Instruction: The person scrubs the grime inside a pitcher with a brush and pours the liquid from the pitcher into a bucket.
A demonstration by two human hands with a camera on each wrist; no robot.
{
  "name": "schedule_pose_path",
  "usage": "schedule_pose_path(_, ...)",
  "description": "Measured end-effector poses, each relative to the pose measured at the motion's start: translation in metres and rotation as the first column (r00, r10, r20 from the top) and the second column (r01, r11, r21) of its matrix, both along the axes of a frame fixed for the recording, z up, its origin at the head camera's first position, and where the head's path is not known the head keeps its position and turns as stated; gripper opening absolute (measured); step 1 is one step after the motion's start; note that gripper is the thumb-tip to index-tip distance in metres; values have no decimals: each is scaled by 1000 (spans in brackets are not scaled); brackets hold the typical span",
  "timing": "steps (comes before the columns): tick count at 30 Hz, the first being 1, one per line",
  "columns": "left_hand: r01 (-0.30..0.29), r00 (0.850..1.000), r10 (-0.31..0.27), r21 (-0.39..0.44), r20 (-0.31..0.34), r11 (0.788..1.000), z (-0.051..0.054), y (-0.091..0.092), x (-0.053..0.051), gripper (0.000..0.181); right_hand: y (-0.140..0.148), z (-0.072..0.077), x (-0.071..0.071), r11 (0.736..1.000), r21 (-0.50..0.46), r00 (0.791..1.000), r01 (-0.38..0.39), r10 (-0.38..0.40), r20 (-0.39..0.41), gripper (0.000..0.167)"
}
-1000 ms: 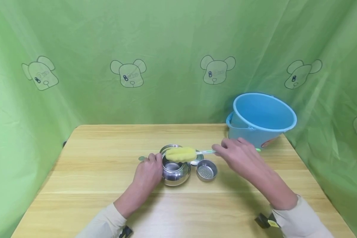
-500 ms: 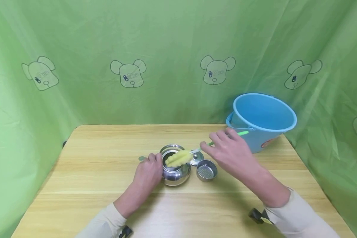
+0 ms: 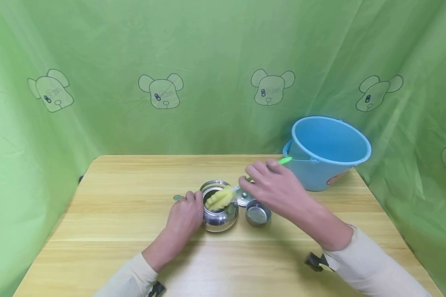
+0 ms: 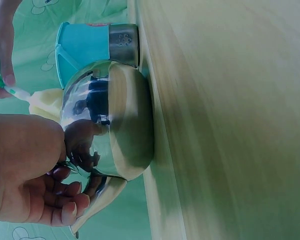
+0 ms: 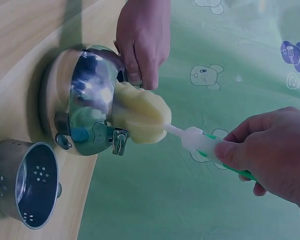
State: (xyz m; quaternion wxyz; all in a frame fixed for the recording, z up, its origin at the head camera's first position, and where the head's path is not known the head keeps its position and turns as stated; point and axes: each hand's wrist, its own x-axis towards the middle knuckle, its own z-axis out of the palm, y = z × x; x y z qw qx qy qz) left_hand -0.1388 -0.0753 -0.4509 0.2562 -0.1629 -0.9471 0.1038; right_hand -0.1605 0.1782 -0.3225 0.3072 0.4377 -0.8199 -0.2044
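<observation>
A shiny steel teapot stands upright and lidless on the table. My left hand grips it at the left, beside the spout; the exact part inside the curled fingers is partly hidden. In my right hand is a sponge bottle brush, held by its green and white handle. Its yellow head leans down into the pot's mouth, the lower end hidden inside. The steel lid lies right of the pot, partly covered by the right hand. Nearer me sits a perforated steel tea strainer.
A blue bucket stands at the table's back right corner, its handle hanging toward the left. Green curtain surrounds the back and sides. The wooden table extends left and in front of the pot.
My right hand has moved left, tilting the brush from nearly level above the pot to slanting down, with its yellow head now in the mouth. The left hand and teapot have stayed put.
</observation>
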Motion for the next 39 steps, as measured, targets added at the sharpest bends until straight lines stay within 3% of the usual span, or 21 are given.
schedule_pose_path(12,4,1000,-4,15,-11,1000,0,0,-1,16,-18,-6,-15,991,83,986,-108,117,-117,25)
schedule_pose_path(30,19,999,-18,25,-42,1000,-2,0,0,13,-31,-30,-21,981,129,976,-147,165,-139,15)
schedule_pose_path(39,8,999,-8,16,-36,1000,-1,0,0,15,-37,-35,-19,979,112,974,-169,183,-132,14)
